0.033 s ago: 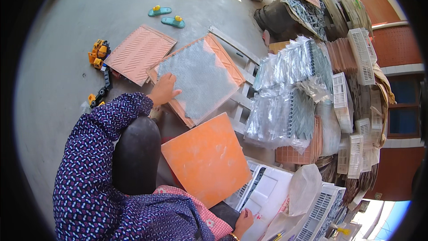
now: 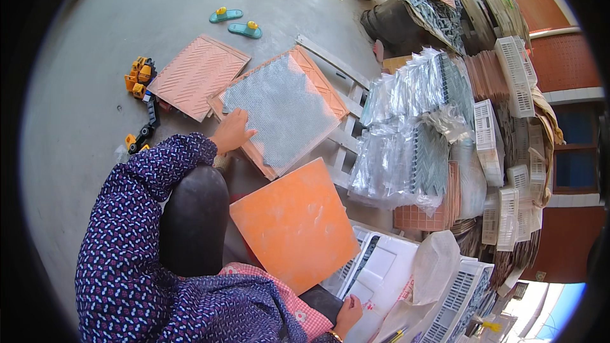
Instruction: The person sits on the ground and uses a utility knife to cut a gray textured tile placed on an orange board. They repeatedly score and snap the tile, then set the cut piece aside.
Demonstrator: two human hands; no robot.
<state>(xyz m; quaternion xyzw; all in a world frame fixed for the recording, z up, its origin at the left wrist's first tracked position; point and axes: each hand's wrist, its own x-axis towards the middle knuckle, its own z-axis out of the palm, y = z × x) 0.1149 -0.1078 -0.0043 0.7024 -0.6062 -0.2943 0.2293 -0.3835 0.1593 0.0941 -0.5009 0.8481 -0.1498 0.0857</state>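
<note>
My left hand (image 2: 233,132) lies on the near left edge of a grey mesh-like sheet (image 2: 279,108), fingers stretched and thumb apart. The sheet covers most of a terracotta-coloured grooved tray (image 2: 319,86), whose herringbone grooves show at the right corner. In front of me a flat orange board (image 2: 295,225) is tilted, with pale smudges on its face. Down by my knee, beside a white panel (image 2: 381,267), is my right hand (image 2: 347,316), its fingers curled in. Whether anything is inside them is hidden.
Another grooved tray stack (image 2: 200,76) lies at the left, beside yellow toy trucks (image 2: 140,76) and teal slippers (image 2: 244,30). Plastic-wrapped grey tile sheets (image 2: 400,159) are stacked at the right, near white crates (image 2: 488,143). A slatted grey frame (image 2: 330,57) sits behind the covered tray.
</note>
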